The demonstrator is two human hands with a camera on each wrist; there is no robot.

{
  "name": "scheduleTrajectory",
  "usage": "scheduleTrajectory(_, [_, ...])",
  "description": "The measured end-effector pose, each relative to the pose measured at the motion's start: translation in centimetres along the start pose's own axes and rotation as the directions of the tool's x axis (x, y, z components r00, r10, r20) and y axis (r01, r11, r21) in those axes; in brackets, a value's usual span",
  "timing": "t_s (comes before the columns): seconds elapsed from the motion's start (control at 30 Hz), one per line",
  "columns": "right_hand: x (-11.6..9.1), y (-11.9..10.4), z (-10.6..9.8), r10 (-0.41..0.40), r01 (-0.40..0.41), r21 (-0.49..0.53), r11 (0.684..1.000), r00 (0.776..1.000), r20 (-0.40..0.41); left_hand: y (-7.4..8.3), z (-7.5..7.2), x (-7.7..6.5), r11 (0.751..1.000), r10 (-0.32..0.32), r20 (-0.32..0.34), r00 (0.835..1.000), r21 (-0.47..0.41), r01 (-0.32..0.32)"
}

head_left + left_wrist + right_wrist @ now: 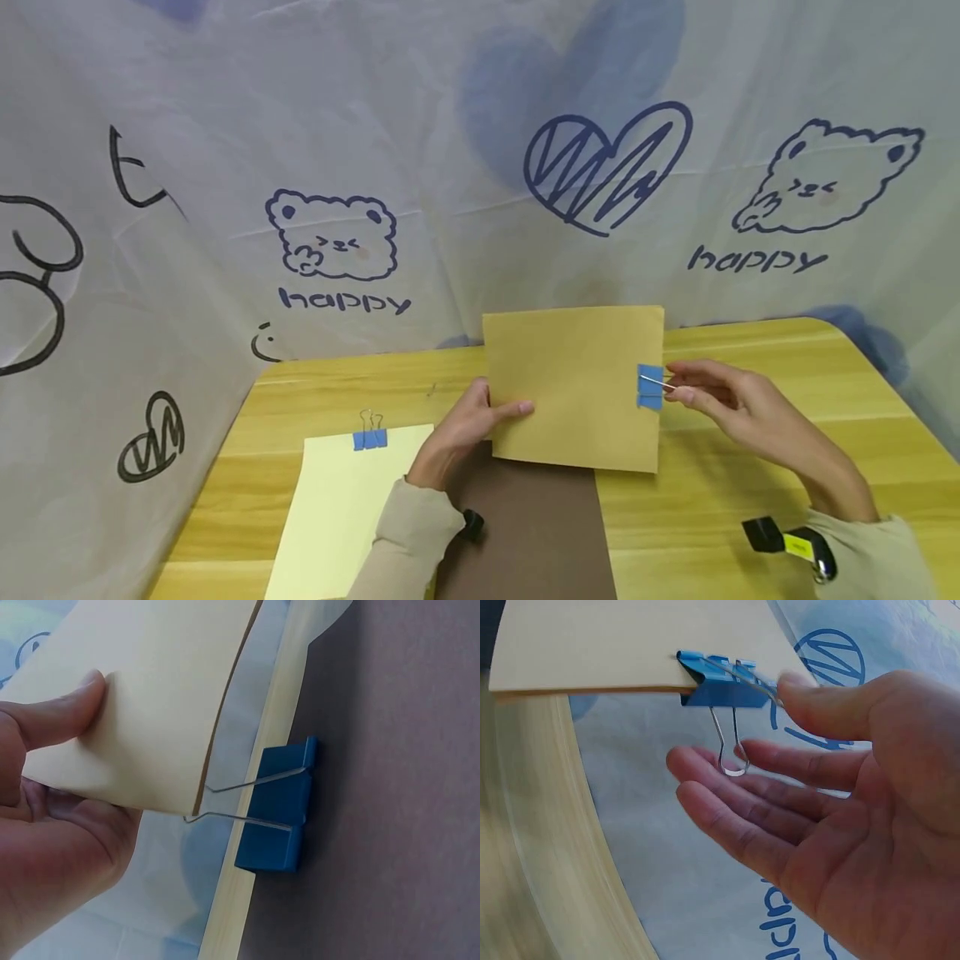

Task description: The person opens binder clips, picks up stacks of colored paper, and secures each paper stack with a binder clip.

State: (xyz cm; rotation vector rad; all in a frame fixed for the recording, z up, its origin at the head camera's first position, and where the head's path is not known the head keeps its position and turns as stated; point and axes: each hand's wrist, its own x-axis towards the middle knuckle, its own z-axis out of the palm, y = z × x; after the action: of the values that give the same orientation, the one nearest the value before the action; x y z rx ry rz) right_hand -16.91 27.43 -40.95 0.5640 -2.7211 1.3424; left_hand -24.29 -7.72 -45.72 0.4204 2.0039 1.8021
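My left hand point(465, 421) grips a stack of tan paper point(573, 387) at its left edge, thumb on the front face and fingers behind. The stack is raised over the table and tilted toward the head camera. A blue binder clip point(650, 386) sits on its right edge. My right hand point(742, 412) holds the clip's wire handles between thumb and fingers. In the right wrist view, the thumb lies on one handle point(739, 679), while the other handle point(733, 761) reaches down against the fingers.
Pale yellow paper point(345, 500) with a blue binder clip point(370, 439) on its top edge lies at left. Beside it is a dark brown sheet point(532, 533), with another blue clip point(274, 810) on its edge in the left wrist view. A printed cloth point(450, 167) hangs behind the wooden table point(697, 533).
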Motion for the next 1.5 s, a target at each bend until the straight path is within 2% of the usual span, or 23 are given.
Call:
scheduleTrajectory(0.13, [0.2, -0.3, -0.1, 0.041, -0.042, -0.013, 0.999, 0.998, -0.043, 0.4, 0.0, 0.2, 1.0, 0.022, 0.022, 1.0, 0.0, -0.022])
scheduleTrajectory(0.27, [0.5, -0.4, -0.1, 0.073, -0.072, 0.012, 0.997, 0.995, -0.073, 0.7, -0.2, 0.3, 0.999, 0.043, 0.014, 0.999, 0.017, -0.044])
scheduleTrajectory(0.4, [0.2, -0.2, 0.0, 0.101, -0.097, 0.08, 0.992, 0.994, -0.047, 0.8, -0.6, -0.1, 0.997, 0.04, -0.005, 0.999, 0.065, -0.04])
scheduleTrajectory(0.5, [-0.5, 0.1, -0.2, 0.129, -0.129, 0.114, 0.985, 0.992, 0.002, 0.8, -0.8, -0.5, 0.994, 0.048, -0.015, 0.999, 0.098, -0.046])
scheduleTrajectory(0.67, [-1.0, 0.6, -1.2, 0.132, -0.138, 0.108, 0.985, 0.989, 0.061, 1.6, -1.0, -0.5, 0.996, 0.073, -0.003, 0.997, 0.055, -0.072])
scheduleTrajectory(0.77, [-1.0, 0.5, -1.8, 0.124, -0.129, 0.09, 0.988, 0.991, 0.052, 2.2, -1.3, -0.4, 0.995, 0.098, -0.013, 0.995, 0.031, -0.098])
scheduleTrajectory(0.87, [-1.0, 0.3, -2.3, 0.141, -0.141, 0.049, 0.989, 0.99, 0.006, 2.8, -1.2, -0.6, 0.993, 0.118, -0.025, 0.993, 0.021, -0.117])
scheduleTrajectory(0.97, [-1.2, 0.0, -2.6, 0.196, -0.193, 0.043, 0.98, 0.978, -0.072, 2.8, -0.6, -0.8, 0.994, 0.112, 0.015, 0.994, 0.011, -0.112])
scheduleTrajectory(1.13, [-1.5, 0.1, -2.8, 0.282, -0.266, 0.115, 0.957, 0.945, -0.163, 2.4, 1.2, -1.0, 0.995, 0.088, 0.16, 0.983, 0.022, -0.093])
scheduleTrajectory(1.23, [-1.7, 0.7, -2.7, 0.273, -0.259, 0.108, 0.96, 0.952, -0.137, 1.9, 2.1, -1.2, 0.997, 0.053, 0.227, 0.972, 0.046, -0.065])
scheduleTrajectory(1.37, [-1.6, 1.8, -2.5, 0.25, -0.246, 0.086, 0.966, 0.967, -0.043, 1.1, 3.1, -2.0, 0.997, -0.031, 0.294, 0.955, 0.078, 0.008])
scheduleTrajectory(1.5, [-1.5, 3.1, -2.5, 0.248, -0.253, 0.149, 0.956, 0.967, 0.048, 0.1, 4.8, -2.7, 0.996, -0.07, 0.334, 0.94, 0.067, 0.051])
